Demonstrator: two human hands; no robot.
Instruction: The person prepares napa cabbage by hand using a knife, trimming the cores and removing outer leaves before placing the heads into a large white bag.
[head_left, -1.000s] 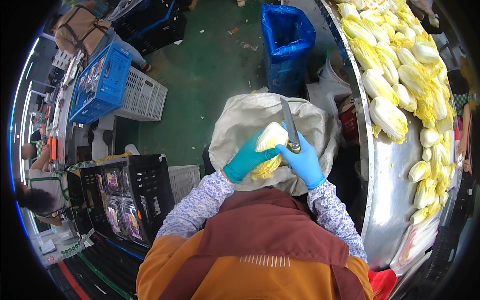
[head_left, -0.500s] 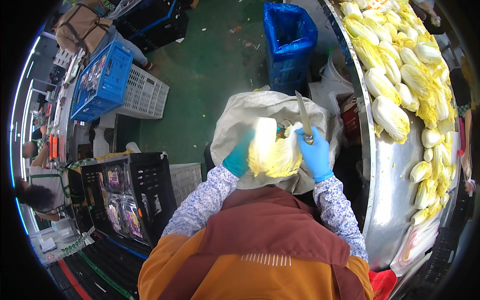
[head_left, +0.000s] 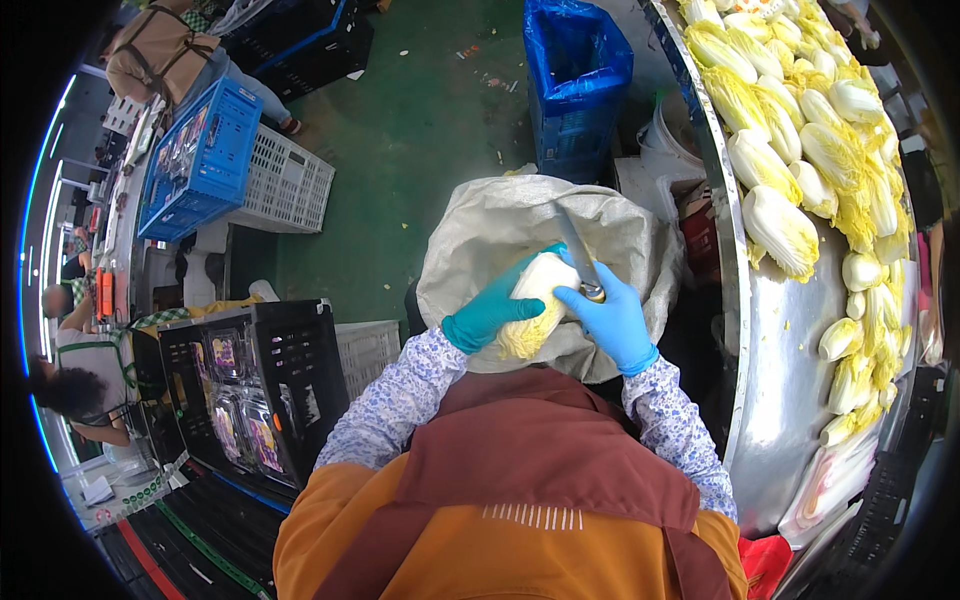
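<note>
My left hand (head_left: 497,305), in a green glove, is closed around a napa cabbage (head_left: 540,290), its white end up and its yellow leaves toward me. My right hand (head_left: 617,322), gloved in blue, grips a knife (head_left: 577,245) by the handle, the blade slanting up and away to the left. The right thumb and fingers rest against the cabbage's right side. Both hands are over the mouth of a whitish woven sack (head_left: 460,235), whose inside is mostly hidden by them.
A metal table (head_left: 790,400) on my right bears many napa cabbages (head_left: 775,235). Ahead stands a blue lined bin (head_left: 580,100). On the left are a black crate (head_left: 320,370) of clear packs, a white crate (head_left: 285,185) and a blue crate (head_left: 205,165). Co-workers are at the far left.
The spread yellow leaves have gone from between my hands, and a compact cabbage is now in the left. My right hand has moved left against it, the blade tilting further left.
</note>
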